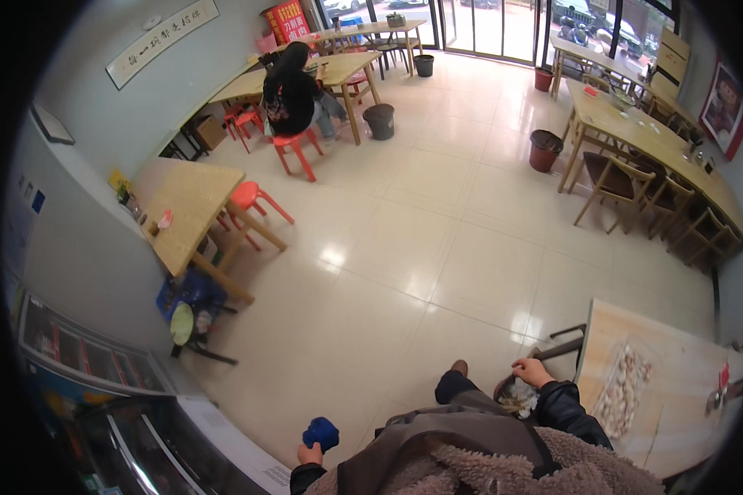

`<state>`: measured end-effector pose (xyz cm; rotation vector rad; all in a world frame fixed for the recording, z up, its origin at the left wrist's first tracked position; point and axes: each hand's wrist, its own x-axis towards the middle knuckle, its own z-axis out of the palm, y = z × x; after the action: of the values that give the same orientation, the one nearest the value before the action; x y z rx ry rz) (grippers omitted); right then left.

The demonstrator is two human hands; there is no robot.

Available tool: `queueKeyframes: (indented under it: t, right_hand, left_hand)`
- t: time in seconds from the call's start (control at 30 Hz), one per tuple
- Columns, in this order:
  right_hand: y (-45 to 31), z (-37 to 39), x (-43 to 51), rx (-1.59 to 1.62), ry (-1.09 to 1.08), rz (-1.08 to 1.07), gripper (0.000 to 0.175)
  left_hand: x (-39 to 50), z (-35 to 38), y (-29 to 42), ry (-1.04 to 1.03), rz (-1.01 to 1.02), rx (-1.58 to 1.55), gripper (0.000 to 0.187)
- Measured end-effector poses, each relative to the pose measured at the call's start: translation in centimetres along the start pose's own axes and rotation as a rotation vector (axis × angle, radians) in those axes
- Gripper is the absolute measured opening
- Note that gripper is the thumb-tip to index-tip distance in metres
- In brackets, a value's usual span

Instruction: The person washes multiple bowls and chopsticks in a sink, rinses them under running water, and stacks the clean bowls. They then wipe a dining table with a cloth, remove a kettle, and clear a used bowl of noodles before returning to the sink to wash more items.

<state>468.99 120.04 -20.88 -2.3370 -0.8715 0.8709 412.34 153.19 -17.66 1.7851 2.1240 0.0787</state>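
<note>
Low in the view, my left hand [310,455] grips a bunched dark blue item [321,434], which looks like a cloth. My right hand [534,372] hangs over a waste bin [503,390] holding crumpled white paper [523,393]. Its fingers are curled together, and whether anything small is between them cannot be made out. To the right of that hand stands a wooden table [600,328]. On its top lies a spread of many small whitish pieces [624,390], perhaps garlic, on what looks like clear plastic.
A display freezer [223,439] flanks me on the left. Ahead on that side are a wooden table [192,192], a red stool [251,195] and a blue crate [189,294]. Farther off, a person [291,93] sits at a table. Bins [545,150] and chairs [613,185] line the right.
</note>
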Motion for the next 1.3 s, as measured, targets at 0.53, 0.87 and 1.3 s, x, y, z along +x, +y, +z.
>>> queueKeyframes:
  t: [0.53,0.87,1.3]
  right_hand:
    - [1.6,-39.4,62.6,0.207,0.377,0.137,0.023]
    - [24.6,-35.5,65.4,-0.457,-0.492,0.234,0.025]
    - [2.8,-100.9,148.1,0.324,0.456,-0.059,0.021]
  left_hand:
    - [35.7,15.2,71.4,-0.205,0.158,0.227,0.052]
    - [46.4,23.3,134.6,-0.285,0.73,-0.128,0.032]
    - [60.3,35.9,160.1,-0.61,0.012,0.638,0.06]
